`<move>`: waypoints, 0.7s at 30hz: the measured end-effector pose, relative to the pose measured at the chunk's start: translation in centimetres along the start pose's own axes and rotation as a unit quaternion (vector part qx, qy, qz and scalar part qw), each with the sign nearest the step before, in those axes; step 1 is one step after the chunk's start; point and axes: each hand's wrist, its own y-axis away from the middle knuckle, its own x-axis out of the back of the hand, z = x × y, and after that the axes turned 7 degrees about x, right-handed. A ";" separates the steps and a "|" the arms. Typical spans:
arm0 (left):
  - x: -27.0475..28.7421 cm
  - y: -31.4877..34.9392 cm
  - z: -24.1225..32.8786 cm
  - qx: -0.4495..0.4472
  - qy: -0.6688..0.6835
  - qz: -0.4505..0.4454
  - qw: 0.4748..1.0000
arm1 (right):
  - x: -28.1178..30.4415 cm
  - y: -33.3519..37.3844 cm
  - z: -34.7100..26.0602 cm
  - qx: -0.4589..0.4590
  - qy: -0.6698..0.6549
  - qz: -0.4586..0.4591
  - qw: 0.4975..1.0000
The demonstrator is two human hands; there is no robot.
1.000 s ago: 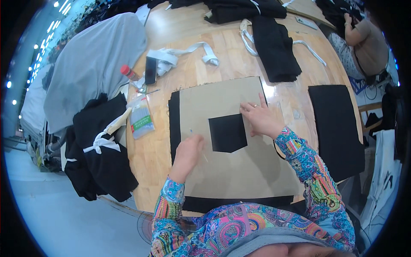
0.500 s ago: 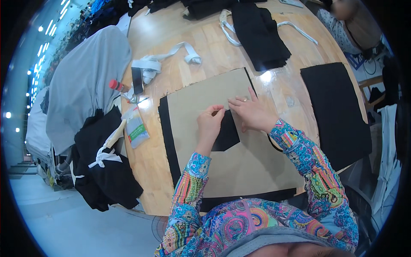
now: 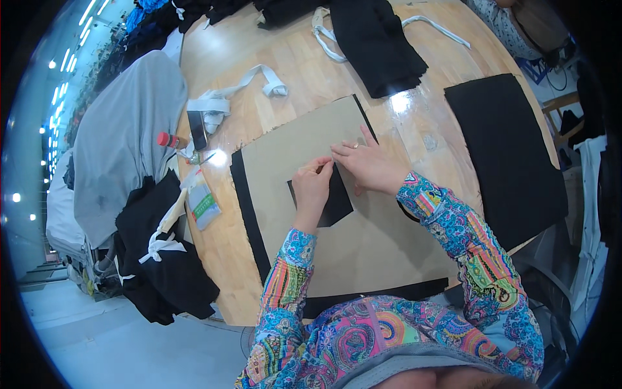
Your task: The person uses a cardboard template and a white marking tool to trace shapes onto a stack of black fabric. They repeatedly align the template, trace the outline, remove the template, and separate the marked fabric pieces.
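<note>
Black fabric square (image 3: 327,200) sits in the cutout of the tan cardboard template (image 3: 337,227) mid-table, left hand (image 3: 313,185) pinching its top edge, right hand (image 3: 369,165) pressed flat, gripping nothing, just beside (both meet at the square's upper corner).
</note>
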 end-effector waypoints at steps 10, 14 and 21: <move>3.3 1.1 -2.6 0.067 0.135 0.066 0.986 | 0.1 -0.2 -0.1 -0.004 -0.001 -0.024 1.000; 6.2 1.2 -5.1 0.120 0.173 0.098 0.973 | 0.5 0.0 -0.1 -0.004 -0.005 -0.035 0.999; 6.4 1.8 -5.1 0.128 0.114 0.109 0.979 | 0.3 -0.4 -0.1 -0.009 0.003 -0.057 0.998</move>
